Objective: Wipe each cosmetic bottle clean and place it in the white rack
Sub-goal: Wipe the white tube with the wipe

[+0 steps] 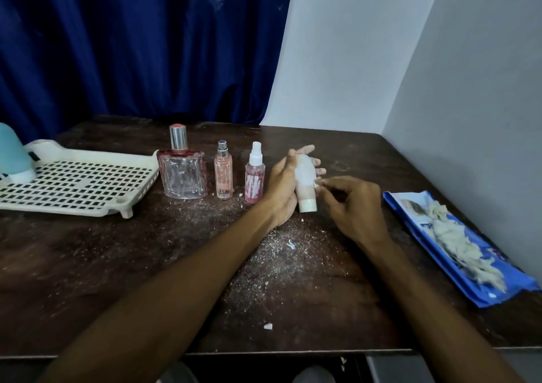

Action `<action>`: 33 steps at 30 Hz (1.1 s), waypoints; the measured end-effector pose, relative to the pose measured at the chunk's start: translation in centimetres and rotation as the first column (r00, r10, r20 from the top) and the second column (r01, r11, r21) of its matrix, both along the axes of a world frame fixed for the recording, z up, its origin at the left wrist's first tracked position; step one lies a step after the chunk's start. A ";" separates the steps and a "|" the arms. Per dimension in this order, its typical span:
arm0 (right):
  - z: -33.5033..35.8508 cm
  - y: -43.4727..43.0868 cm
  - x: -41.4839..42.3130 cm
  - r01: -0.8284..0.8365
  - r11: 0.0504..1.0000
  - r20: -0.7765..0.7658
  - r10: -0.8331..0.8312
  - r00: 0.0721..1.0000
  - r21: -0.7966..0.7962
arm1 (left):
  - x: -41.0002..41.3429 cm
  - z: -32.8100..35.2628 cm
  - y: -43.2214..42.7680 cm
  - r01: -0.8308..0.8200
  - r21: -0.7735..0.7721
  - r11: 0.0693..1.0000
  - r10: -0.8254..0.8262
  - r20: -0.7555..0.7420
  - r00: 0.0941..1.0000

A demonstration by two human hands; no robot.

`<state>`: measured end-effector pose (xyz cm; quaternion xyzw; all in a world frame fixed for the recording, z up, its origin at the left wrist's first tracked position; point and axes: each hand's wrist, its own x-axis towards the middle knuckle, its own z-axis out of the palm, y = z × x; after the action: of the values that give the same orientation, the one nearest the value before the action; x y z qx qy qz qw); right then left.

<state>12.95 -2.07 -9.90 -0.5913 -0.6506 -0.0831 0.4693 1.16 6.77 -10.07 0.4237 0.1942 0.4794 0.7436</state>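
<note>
My left hand point(281, 186) holds a small white and beige tube point(305, 187), cap toward me, above the dark table. My right hand point(352, 203) is beside the tube with its fingertips pinched at the tube's side; whether it holds anything I cannot tell. Left of my hands stand three bottles in a row: a wide clear perfume bottle point(182, 174) with a silver and pink cap, a slim pink spray bottle point(223, 174), and a pink spray bottle point(255, 177) with a white nozzle. The white rack point(73, 186) lies at the far left, with a teal bottle point(14, 154) in it.
A blue wipes pack point(457, 253) with crumpled grey-white wipes on top lies along the table's right edge by the wall. White crumbs and dust point(281, 253) are scattered over the middle of the table point(117, 265). A blue curtain hangs behind.
</note>
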 end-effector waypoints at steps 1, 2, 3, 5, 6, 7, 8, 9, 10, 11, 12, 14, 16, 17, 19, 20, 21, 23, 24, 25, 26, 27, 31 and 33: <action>0.1 0.0 0.0 0.012 1.000 -0.003 -0.012 1.000 0.007 | 0.0 0.0 0.0 0.006 0.007 1.000 -0.006 -0.002 1.000; 0.1 0.1 0.0 0.017 1.000 -0.009 -0.017 1.000 0.016 | 0.1 0.0 0.0 0.010 0.014 1.000 -0.010 -0.002 1.000; 0.1 0.1 -0.1 0.014 1.000 -0.016 -0.014 1.000 0.024 | 0.1 0.0 0.0 0.011 0.018 1.000 -0.011 0.001 1.000; -0.1 0.0 -0.3 -0.006 0.999 -0.023 0.007 1.000 0.039 | 0.2 -0.1 0.2 0.014 0.017 1.000 -0.014 0.009 1.000; -0.2 -0.1 -0.2 -0.014 0.999 -0.021 0.015 1.000 0.040 | 0.2 -0.2 0.3 0.015 0.015 1.000 -0.015 0.014 1.000; -0.3 -0.1 -0.2 -0.015 0.999 -0.020 0.015 1.000 0.039 | 0.2 -0.3 0.3 0.018 0.013 1.000 -0.018 0.017 1.000; -0.3 0.0 -0.1 -0.007 0.999 -0.020 0.008 1.000 0.038 | 0.3 -0.3 0.4 0.024 0.015 1.000 -0.024 0.018 1.000; -0.3 0.1 -0.1 0.003 0.999 -0.018 -0.002 1.000 0.040 | 0.3 -0.3 0.4 0.032 0.020 0.999 -0.032 0.015 0.999; -0.3 0.2 -0.1 0.013 0.999 -0.013 -0.012 1.000 0.045 | 0.3 -0.4 0.4 0.038 0.026 0.999 -0.038 0.009 0.999; -0.2 0.2 -0.1 0.017 0.999 0.001 -0.017 1.000 0.050 | 0.4 -0.4 0.4 0.039 0.029 0.999 -0.039 0.003 0.999; -0.2 0.2 -0.2 0.011 0.998 0.020 -0.012 1.000 0.055 | 0.4 -0.4 0.4 0.039 0.029 0.999 -0.039 -0.002 0.999; -0.2 0.0 -0.3 -0.023 0.998 0.047 0.021 0.999 0.059 | 0.5 -0.5 0.4 0.042 0.021 0.999 -0.041 -0.007 0.999; -0.3 -0.2 -0.1 -0.044 0.998 0.051 0.041 0.998 0.047 | 0.5 -0.5 0.5 0.046 0.010 0.999 -0.045 -0.008 0.999; -0.3 -0.2 0.1 -0.030 0.999 0.050 0.028 0.998 0.043 | 0.4 -0.4 0.4 0.048 0.009 0.999 -0.048 -0.007 0.999; -0.3 0.1 0.2 0.010 0.998 0.053 -0.014 0.999 0.059 | 0.4 -0.4 0.4 0.059 0.019 0.998 -0.058 -0.007 0.998; -0.3 0.3 0.2 0.018 0.997 0.055 -0.022 0.998 0.072 | 0.4 -0.4 0.4 0.064 0.025 0.998 -0.063 -0.007 0.998; -0.3 0.4 0.0 0.013 0.997 0.056 -0.018 0.998 0.082 | 0.4 -0.5 0.4 0.067 0.026 0.997 -0.067 -0.007 0.998; -0.3 0.3 -0.3 -0.027 0.996 0.058 0.022 0.998 0.083 | 0.4 -0.5 0.4 0.064 0.022 0.998 -0.064 -0.010 0.998; -0.3 0.2 -0.3 -0.053 0.996 0.060 0.049 0.997 0.071 | 0.4 -0.6 0.5 0.062 0.020 0.998 -0.062 -0.011 0.998; -0.4 0.0 -0.2 -0.071 0.996 0.061 0.067 0.996 0.056 | 0.3 -0.6 0.5 0.060 0.020 0.998 -0.060 -0.012 0.998; -0.4 -0.1 -0.1 -0.073 0.996 0.064 0.070 0.996 0.047 | 0.3 -0.6 0.5 0.058 0.022 0.998 -0.058 -0.015 0.998; -0.4 0.0 0.1 -0.058 0.997 0.069 0.054 0.996 0.047 | 0.3 -0.6 0.5 0.060 0.024 0.998 -0.059 -0.014 0.998; -0.3 0.3 -0.3 -0.021 0.995 0.055 0.016 0.998 0.098 | 0.4 -0.5 0.4 0.075 0.025 0.997 -0.075 -0.012 0.997; -0.2 0.1 -0.6 -0.059 0.995 0.063 0.054 0.997 0.081 | 0.4 -0.5 0.5 0.070 0.013 0.997 -0.070 -0.007 0.998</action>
<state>12.38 -1.99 -10.10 -0.5498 -0.6770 -0.1148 0.4755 1.57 7.22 -10.55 0.4367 0.1784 0.4531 0.7564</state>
